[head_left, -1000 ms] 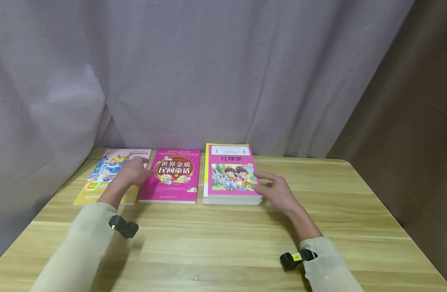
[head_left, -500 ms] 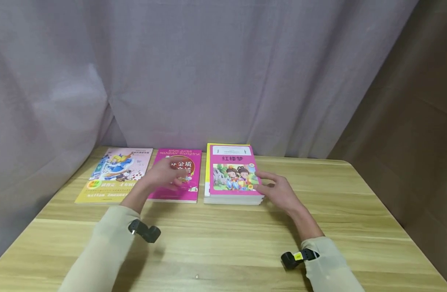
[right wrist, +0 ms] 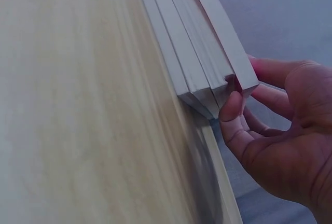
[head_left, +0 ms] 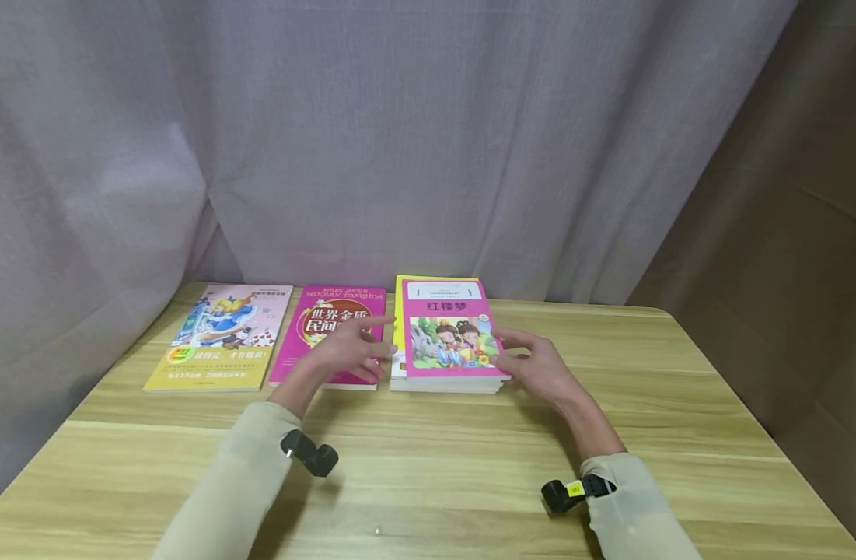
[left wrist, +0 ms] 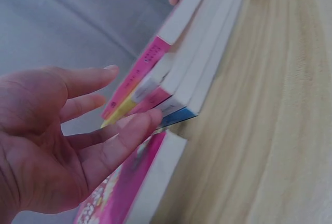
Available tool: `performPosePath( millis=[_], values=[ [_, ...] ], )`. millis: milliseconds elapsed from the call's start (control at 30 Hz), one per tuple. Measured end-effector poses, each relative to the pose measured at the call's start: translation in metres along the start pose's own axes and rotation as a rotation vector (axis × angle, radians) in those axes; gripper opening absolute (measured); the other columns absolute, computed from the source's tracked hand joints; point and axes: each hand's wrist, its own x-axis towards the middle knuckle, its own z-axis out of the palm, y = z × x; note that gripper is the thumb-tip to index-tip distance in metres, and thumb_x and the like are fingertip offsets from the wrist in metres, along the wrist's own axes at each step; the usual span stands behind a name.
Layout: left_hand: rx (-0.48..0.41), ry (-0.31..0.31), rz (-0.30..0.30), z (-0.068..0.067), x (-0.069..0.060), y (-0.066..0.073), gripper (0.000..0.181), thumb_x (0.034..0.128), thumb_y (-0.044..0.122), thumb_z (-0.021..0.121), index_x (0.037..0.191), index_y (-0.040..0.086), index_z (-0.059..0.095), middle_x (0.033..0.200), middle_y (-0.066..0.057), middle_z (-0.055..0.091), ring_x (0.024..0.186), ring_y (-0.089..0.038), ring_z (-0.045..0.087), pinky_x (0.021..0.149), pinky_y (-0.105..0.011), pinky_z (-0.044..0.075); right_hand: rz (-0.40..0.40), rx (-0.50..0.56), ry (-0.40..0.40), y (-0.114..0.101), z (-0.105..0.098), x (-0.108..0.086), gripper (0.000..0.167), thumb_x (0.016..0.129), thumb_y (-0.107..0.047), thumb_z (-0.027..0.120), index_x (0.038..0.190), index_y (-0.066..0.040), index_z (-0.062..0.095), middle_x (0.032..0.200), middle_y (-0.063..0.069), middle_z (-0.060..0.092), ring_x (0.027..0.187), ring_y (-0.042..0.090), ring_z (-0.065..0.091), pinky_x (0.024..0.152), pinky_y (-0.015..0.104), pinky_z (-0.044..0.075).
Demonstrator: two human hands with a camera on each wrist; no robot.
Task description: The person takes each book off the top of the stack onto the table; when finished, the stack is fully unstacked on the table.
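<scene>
A pink picture-cover book (head_left: 443, 306) lies on top of a stack of several books (head_left: 445, 385). My right hand (head_left: 536, 367) pinches its right edge; in the right wrist view the thumb (right wrist: 232, 109) sits in a gap beneath the top book (right wrist: 225, 32), which is slightly lifted at that side. My left hand (head_left: 345, 350), fingers spread, hovers over the right part of a magenta book (head_left: 309, 354). Its fingertips reach near the stack's left side. In the left wrist view the hand (left wrist: 67, 141) holds nothing, palm facing the spines.
Left of the magenta book lies a thin book with a pink and yellow cover (head_left: 221, 342). All the books lie toward the back of the wooden table (head_left: 428, 467), close to a grey curtain (head_left: 372, 155). A darker curtain (head_left: 784, 311) hangs on the right.
My left hand has moved right, from between the two left books to beside the stack. The top pink book has shifted slightly right and now overhangs. My right hand has barely moved.
</scene>
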Motion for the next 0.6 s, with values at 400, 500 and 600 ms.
performPosePath(
  millis=[400,500,600],
  values=[
    [0.076,0.054,-0.021,0.016,0.009,-0.003,0.071,0.099,0.017,0.075,0.163,0.021,0.044,0.129,-0.024,0.064,0.075,-0.024,0.072,0.07,-0.035,0.066,0.051,-0.002,-0.073,-0.001,-0.014,-0.004,0.064,0.097,-0.013,0.075,0.156,-0.008,0.051,0.132,0.029,0.059,0.085,0.019,0.064,0.065,0.028,0.056],
    [0.088,0.063,-0.023,0.018,0.012,-0.005,0.073,0.0983,0.017,0.076,0.163,0.022,0.043,0.128,-0.024,0.065,0.074,-0.024,0.071,0.068,-0.035,0.066,0.05,0.016,-0.074,0.0,-0.014,-0.004,0.066,0.098,-0.018,0.075,0.158,-0.009,0.05,0.137,0.029,0.057,0.092,0.019,0.066,0.071,0.027,0.057],
    [0.107,0.068,-0.028,0.02,0.012,-0.005,0.074,0.098,0.017,0.077,0.164,0.024,0.042,0.127,-0.022,0.065,0.074,-0.025,0.07,0.068,-0.034,0.065,0.055,0.026,-0.048,0.003,-0.012,-0.004,0.067,0.099,-0.026,0.075,0.159,-0.013,0.049,0.146,0.028,0.053,0.1,0.019,0.067,0.081,0.027,0.058]
  ],
)
